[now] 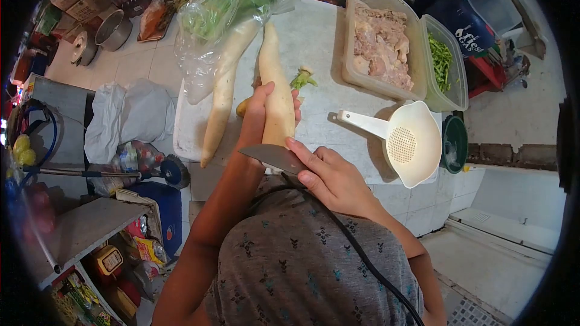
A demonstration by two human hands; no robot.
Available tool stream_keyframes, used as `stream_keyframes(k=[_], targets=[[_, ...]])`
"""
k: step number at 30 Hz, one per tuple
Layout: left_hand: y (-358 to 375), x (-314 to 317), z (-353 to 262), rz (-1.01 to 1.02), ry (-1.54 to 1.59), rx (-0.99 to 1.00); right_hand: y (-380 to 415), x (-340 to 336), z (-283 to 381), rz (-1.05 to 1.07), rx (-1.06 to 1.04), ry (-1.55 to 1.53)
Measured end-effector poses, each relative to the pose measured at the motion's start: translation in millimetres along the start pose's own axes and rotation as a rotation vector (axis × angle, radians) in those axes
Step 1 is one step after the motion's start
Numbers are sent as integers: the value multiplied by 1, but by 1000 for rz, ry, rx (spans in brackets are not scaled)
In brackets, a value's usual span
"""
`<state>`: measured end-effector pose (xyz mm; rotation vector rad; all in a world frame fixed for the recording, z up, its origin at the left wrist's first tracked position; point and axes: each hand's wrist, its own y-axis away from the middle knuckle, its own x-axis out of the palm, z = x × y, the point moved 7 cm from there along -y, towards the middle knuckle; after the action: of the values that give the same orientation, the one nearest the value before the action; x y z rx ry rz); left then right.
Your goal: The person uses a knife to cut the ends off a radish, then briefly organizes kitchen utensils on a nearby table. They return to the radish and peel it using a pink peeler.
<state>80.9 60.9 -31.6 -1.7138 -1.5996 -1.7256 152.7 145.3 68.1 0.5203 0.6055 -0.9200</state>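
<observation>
A long white radish [278,93] lies in my left hand [261,104], whose fingers wrap round it from beneath, thumb on the near side. My right hand [329,178] grips a knife [273,156], its handle hidden in my fist. The blade points left and lies across the radish's near end. A second radish [220,99] rests to the left on the white table [326,48], its top inside a clear plastic bag of leafy greens [232,3]. Just right of the held radish is a small cut top with green stubs [304,78].
A white strainer [417,145] with a handle sits at the table's right edge. Behind it are a container of raw meat [380,45] and one of chopped greens [441,63]. A green bucket [454,145] stands beyond. A white sack [130,118] lies at the left.
</observation>
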Motion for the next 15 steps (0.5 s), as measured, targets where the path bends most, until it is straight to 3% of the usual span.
stream_keyframes(k=[10,13,15], targets=[[-1,-7,-9,-41,-150,111,-8,7,-1,-13,43,-11],[-7,-11,2,48,-93,-24,-11,8,-3,-46,57,-47],[-7,-8,0,41,-44,1,-13,7,-1,-72,41,-42]])
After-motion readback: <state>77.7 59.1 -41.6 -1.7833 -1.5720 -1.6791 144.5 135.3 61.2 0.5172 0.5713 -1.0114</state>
